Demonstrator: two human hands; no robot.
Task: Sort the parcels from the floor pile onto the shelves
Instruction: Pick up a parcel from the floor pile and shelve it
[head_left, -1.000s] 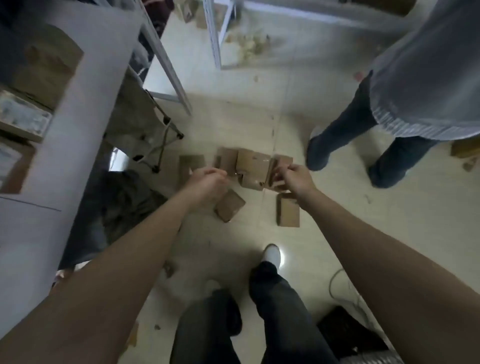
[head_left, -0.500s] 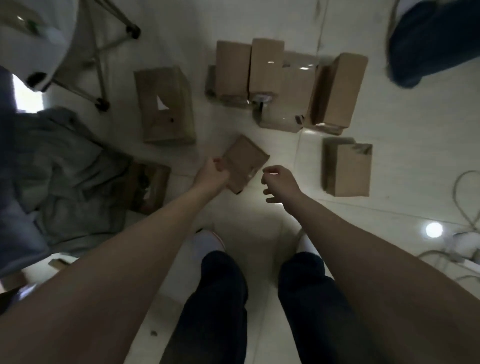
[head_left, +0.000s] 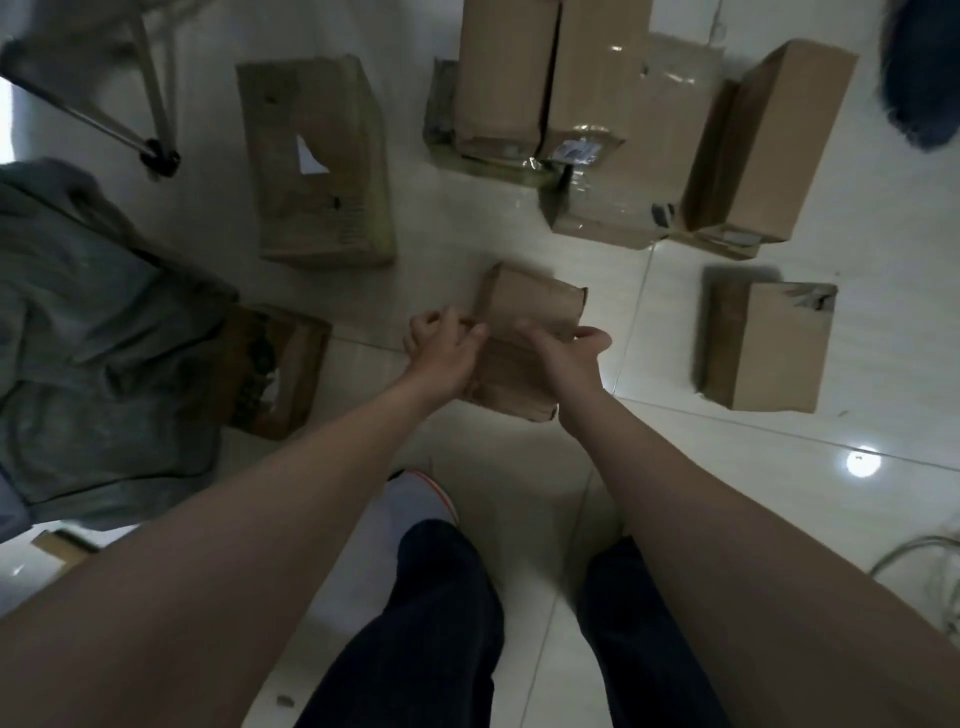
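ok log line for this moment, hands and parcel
left hand: gripping small parcel | right hand: gripping same parcel | other parcels: on floor

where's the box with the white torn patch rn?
Head view, upper left: the box with the white torn patch lies flat on the floor, left of the parcel cluster.

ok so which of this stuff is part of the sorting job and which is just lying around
Job: small box held in left hand and right hand; flat box, box cluster, single box on the floor.
Lying about: grey cloth, cables, stand leg.
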